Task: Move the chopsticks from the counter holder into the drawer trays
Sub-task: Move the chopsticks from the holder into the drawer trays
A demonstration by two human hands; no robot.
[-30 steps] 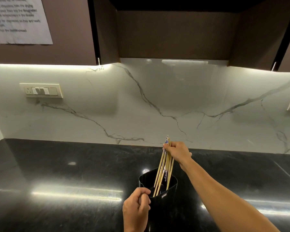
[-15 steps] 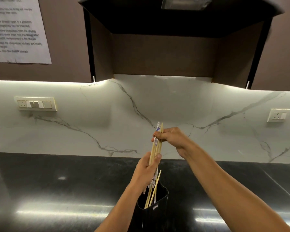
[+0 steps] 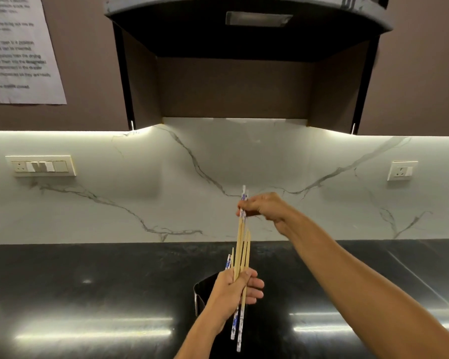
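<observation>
A bundle of wooden chopsticks (image 3: 241, 250), some with blue-and-white patterned ends, stands nearly upright above the black counter holder (image 3: 202, 288). My left hand (image 3: 233, 291) is closed around the bundle near its middle, just over the holder's mouth. My right hand (image 3: 265, 207) pinches the patterned top ends of the longest chopsticks, higher up in front of the marble wall. The lower ends of the sticks hang below my left hand, in front of the holder. Most of the holder is hidden behind my left hand and forearm.
The glossy black counter (image 3: 88, 294) runs the full width, backed by a white marble wall. A switch panel (image 3: 40, 165) is on the left, a socket (image 3: 402, 171) on the right. Dark cabinets and a hood (image 3: 246, 27) hang overhead, with a printed sheet (image 3: 18, 47) at the upper left.
The chopsticks have come up out of the holder. My left hand left the holder's side and closed around the bundle. The camera has tilted upward.
</observation>
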